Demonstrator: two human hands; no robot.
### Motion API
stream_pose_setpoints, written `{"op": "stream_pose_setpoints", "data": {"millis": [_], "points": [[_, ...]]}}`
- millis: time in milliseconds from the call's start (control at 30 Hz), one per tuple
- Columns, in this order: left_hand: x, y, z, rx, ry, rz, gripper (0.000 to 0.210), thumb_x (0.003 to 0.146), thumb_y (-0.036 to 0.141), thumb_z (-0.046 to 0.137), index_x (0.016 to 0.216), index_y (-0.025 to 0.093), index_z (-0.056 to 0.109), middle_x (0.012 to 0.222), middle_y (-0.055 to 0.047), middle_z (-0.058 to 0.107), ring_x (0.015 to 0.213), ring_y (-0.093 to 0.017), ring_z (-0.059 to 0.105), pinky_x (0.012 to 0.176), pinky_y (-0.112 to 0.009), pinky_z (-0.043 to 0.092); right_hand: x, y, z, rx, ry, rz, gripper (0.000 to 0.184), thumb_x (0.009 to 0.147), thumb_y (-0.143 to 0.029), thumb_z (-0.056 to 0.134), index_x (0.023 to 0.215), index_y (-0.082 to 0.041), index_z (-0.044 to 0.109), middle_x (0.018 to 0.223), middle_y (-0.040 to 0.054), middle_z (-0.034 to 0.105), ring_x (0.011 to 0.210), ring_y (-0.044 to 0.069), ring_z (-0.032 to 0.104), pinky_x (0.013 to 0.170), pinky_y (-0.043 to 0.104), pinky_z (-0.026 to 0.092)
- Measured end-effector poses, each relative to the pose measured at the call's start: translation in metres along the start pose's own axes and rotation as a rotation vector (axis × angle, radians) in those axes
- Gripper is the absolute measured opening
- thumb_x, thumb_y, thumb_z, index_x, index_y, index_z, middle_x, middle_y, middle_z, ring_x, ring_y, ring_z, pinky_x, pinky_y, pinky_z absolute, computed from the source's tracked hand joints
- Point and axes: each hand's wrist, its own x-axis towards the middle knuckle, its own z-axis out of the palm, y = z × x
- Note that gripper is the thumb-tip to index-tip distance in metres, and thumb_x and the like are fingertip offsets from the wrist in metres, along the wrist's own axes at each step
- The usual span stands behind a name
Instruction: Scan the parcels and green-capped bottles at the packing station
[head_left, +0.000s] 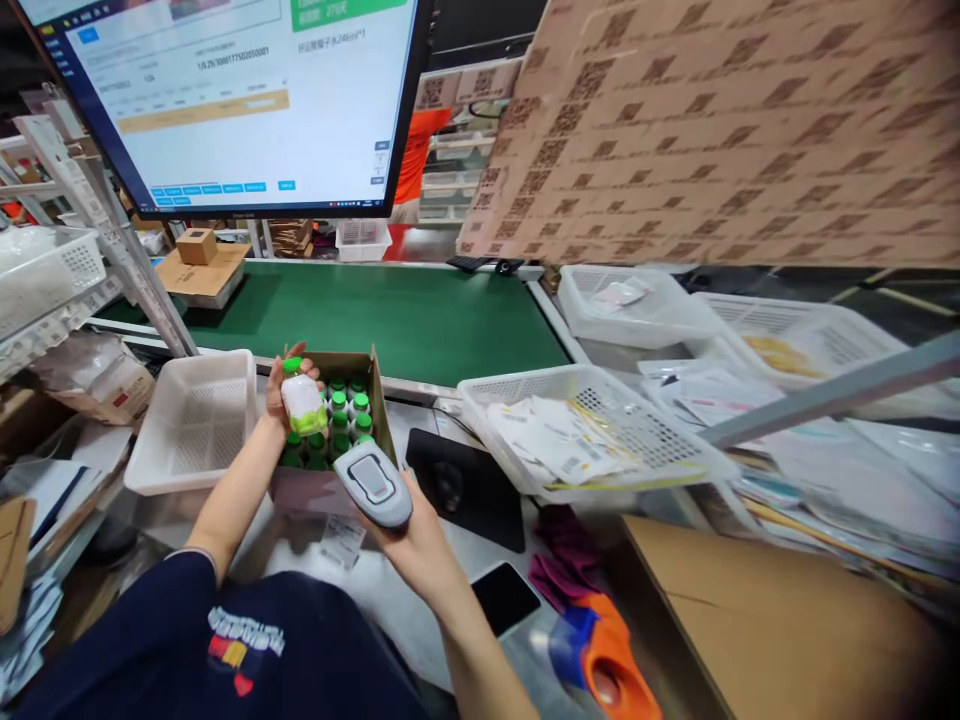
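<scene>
In my left hand [276, 392] is a small bottle [303, 402] with a green cap and a white and green label, held upright with the fingers behind it. My right hand [409, 525] grips a grey handheld scanner [373, 484], its head pointing toward the bottle. Below and behind the bottle stands an open cardboard box [385, 420], with several more green-capped bottles [340, 420] packed in rows. The scanner's head overlaps the box's near right corner from my viewpoint.
A white plastic basket [191, 415] stands left of the box. Right of it lie a mouse pad [480, 490], a phone [504, 598] and a white basket of papers [600, 430]. Behind runs a green conveyor belt [375, 310] under a monitor [240, 110]. An orange tape dispenser [611, 660] sits near right.
</scene>
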Motion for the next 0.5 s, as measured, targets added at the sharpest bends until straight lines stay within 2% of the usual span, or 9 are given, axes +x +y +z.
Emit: {"op": "stream_pose_setpoints", "data": {"millis": [100, 167, 333, 400, 500], "points": [[-0.009, 0.002, -0.003, 0.09, -0.169, 0.049, 0.057, 0.079, 0.059, 0.084, 0.122, 0.023, 0.069, 0.071, 0.004, 0.051, 0.065, -0.013, 0.052, 0.058, -0.024, 0.048, -0.004, -0.003, 0.004, 0.143, -0.062, 0.033, 0.048, 0.089, -0.053, 0.077, 0.121, -0.019, 0.065, 0.118, 0.0118, 0.073, 0.108, 0.03, 0.073, 0.093, 0.041, 0.06], [-0.009, 0.002, -0.006, 0.14, -0.202, 0.061, 0.062, 0.077, 0.064, 0.083, 0.121, 0.024, 0.069, 0.066, 0.005, 0.045, 0.061, -0.013, 0.048, 0.055, -0.024, 0.045, -0.007, -0.007, 0.005, 0.186, -0.09, 0.041, 0.049, 0.088, -0.051, 0.08, 0.123, -0.02, 0.065, 0.121, 0.0116, 0.075, 0.11, 0.03, 0.074, 0.095, 0.041, 0.061], [-0.007, 0.0, -0.008, 0.039, -0.038, 0.05, 0.063, 0.09, 0.08, 0.065, 0.12, 0.025, 0.066, 0.059, 0.01, 0.029, 0.046, -0.009, 0.023, 0.047, -0.023, 0.033, -0.016, -0.017, 0.005, 0.28, -0.114, 0.079, 0.054, 0.087, -0.05, 0.082, 0.128, -0.02, 0.064, 0.128, 0.0133, 0.075, 0.115, 0.03, 0.074, 0.103, 0.044, 0.062], [-0.012, -0.002, -0.002, -0.012, 0.019, 0.082, 0.055, 0.097, 0.075, 0.062, 0.122, 0.026, 0.066, 0.059, 0.011, 0.029, 0.045, -0.007, 0.016, 0.046, -0.022, 0.031, -0.017, -0.017, 0.007, 0.324, -0.148, 0.119, 0.061, 0.086, -0.051, 0.083, 0.133, -0.018, 0.063, 0.135, 0.0159, 0.073, 0.122, 0.031, 0.072, 0.113, 0.049, 0.057], [-0.02, -0.003, 0.012, 0.012, 0.073, 0.142, 0.042, 0.106, 0.063, 0.057, 0.124, 0.026, 0.066, 0.058, 0.01, 0.032, 0.044, -0.008, 0.02, 0.048, -0.022, 0.034, -0.015, -0.018, 0.01, 0.35, -0.199, 0.134, 0.067, 0.083, -0.052, 0.085, 0.135, -0.016, 0.063, 0.139, 0.0187, 0.072, 0.13, 0.034, 0.069, 0.122, 0.056, 0.049]]}}
